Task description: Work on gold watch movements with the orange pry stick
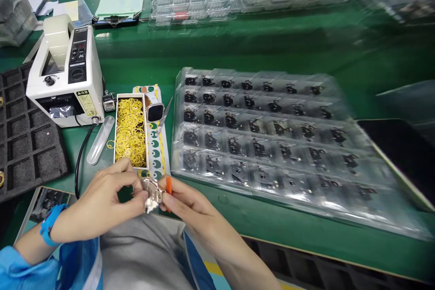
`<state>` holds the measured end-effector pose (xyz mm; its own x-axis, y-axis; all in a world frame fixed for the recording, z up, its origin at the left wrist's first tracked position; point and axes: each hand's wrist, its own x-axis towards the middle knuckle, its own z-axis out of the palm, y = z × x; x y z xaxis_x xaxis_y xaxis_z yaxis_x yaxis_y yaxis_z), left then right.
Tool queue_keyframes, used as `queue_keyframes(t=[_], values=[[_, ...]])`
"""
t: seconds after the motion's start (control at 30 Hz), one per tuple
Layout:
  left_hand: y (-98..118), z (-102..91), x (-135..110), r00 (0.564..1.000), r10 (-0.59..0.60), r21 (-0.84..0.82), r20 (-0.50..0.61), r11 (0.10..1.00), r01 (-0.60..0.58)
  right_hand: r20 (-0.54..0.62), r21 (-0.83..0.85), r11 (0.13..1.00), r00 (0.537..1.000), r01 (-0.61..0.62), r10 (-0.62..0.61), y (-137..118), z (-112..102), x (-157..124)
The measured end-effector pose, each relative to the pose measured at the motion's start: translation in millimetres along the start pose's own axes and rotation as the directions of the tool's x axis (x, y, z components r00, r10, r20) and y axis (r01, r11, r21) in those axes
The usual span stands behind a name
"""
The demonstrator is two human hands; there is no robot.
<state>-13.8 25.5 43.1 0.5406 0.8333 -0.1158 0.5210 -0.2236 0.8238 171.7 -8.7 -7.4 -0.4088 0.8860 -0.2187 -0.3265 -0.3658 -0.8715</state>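
A blister tray (258, 140) blocks the right, a tape dispenser (64, 77) the left. The hands (98, 195) could pass over the far desk (272, 50).

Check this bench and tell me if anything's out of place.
One yellow ring lies loose on the green bench mat, beside a clear plastic tube, outside the white box holding the other rings; it looks stray.

Left hand (98, 195) and right hand (193, 208) pinching silver metal part (152, 191), orange piece (168, 192) at right fingers; both just below-left of clear blister tray (174, 163) of black components (210, 122). Further left of tray: white box (114, 136) of yellow rubber bands (131, 131), then tape dispenser (64, 77).
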Motion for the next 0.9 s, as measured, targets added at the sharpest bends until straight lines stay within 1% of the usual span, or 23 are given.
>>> queue_keyframes(t=[0.1, 0.17, 0.2, 0.27, 0.33, 0.37, 0.43, 0.47, 0.53, 0.6, 0.7, 0.8, 0.9], values=[[3.7, 1.6, -3.3, 0.995, 0.04, 0.232, -0.09, 0.972, -0.018, -0.028, -0.008, 1.0, 1.0, 0.005, -0.005, -1.0, 1.1, 0.7], [3.2, -0.8, -6.7, 0.981, 0.067, 0.384, -0.181, 0.923, 0.008, -0.053, 0.003, 1.0, 0.999, 0.005, -0.004, -2.0, 1.5, 0.7], [2.1, -2.7, -8.4, 0.968, 0.084, 0.426, -0.236, 0.904, 0.026, -0.064, 0.009, 1.0, 0.998, 0.002, -0.001, -2.6, 1.7, 0.5], [-0.8, -5.8, -10.7, 0.925, 0.14, 0.417, -0.354, 0.909, 0.022, -0.073, 0.015, 1.0, 0.997, -0.009, 0.011, -3.9, 2.2, -0.2], [-3.6, -4.8, -10.6, 0.873, 0.212, 0.308, -0.439, 0.949, -0.075, -0.063, 0.011, 1.0, 0.998, -0.017, 0.017, -4.6, 3.2, -1.0], [-5.0, -2.2, -9.6, 0.858, 0.244, 0.234, -0.453, 0.961, -0.15, -0.054, 0.012, 1.0, 0.998, -0.017, 0.017, -4.6, 3.8, -1.2], [-8.1, 6.3, -5.6, 0.854, 0.299, 0.088, -0.426, 0.953, -0.29, -0.043, 0.025, 1.0, 0.999, -0.012, 0.013, -3.6, 5.2, -1.5], [-10.3, 11.4, -3.0, 0.86, 0.316, 0.023, -0.402, 0.942, -0.335, -0.041, 0.033, 0.999, 0.999, -0.009, 0.01, -2.6, 5.8, -1.5], [-15.9, 20.5, 2.4, 0.875, 0.328, -0.077, -0.356, 0.923, -0.378, -0.052, 0.046, 0.999, 0.999, -0.011, 0.013, 0.2, 6.7, -1.4], [-22.5, 26.0, 6.3, 0.897, 0.313, -0.157, -0.313, 0.914, -0.373, -0.058, 0.042, 0.999, 0.998, -0.013, 0.015, 2.9, 7.5, -1.3], [-30.4, 27.8, 8.1, 0.928, 0.289, -0.24, -0.235, 0.908, -0.343, -0.031, 0.059, 0.998, 0.999, -0.028, 0.03, 4.8, 9.6, -0.9], [-34.2, 27.8, 6.7, 0.938, 0.291, -0.278, -0.19, 0.9, -0.335, 0.0, 0.126, 0.989, 0.997, -0.072, 0.073, 5.6, 12.8, -0.4], [-37.2, 28.3, 4.9, 0.94, 0.295, -0.315, -0.169, 0.888, -0.336, 0.001, 0.2, 0.971, 0.991, -0.131, 0.133, 8.7, 14.9, 0.2]])
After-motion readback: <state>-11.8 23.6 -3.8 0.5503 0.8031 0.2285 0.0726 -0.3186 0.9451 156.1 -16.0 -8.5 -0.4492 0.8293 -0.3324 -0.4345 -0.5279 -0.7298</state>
